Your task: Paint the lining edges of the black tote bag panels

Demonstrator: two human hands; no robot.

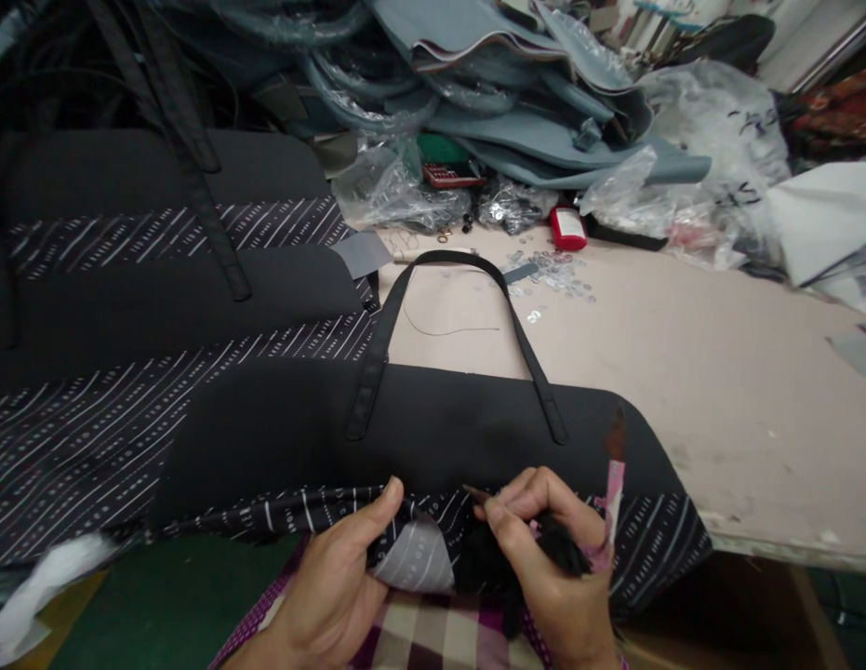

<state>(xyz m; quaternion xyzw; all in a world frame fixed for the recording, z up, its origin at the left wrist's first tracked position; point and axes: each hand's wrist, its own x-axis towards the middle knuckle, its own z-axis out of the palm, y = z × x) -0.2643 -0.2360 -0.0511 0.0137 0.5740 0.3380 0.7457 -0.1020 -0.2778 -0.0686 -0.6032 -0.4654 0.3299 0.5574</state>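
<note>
A black bag panel (433, 409) with a strap handle (467, 256) lies at the table's front edge. Below its plain upper part runs black lining fabric (659, 549) with white streaks and lettering. My left hand (341, 568) is closed on the lower edge of this fabric, thumb on top and fingers beneath. Beside it a grey lettered patch (415, 558) shows. My right hand (551, 530) grips a slim pointed tool (474, 491), its tip at the fabric just under the plain part. A pink-wrapped stick (615, 475) with a brown end sticks up from the same hand; dark cloth bunches below.
More black panels (279, 288) with straps overlap at left. Blue-grey pieces (516, 102) and plastic bags (718, 130) are heaped at the back. Small clear discs (554, 274), a red box (567, 228) and a thread (446, 332) lie on the table (753, 391).
</note>
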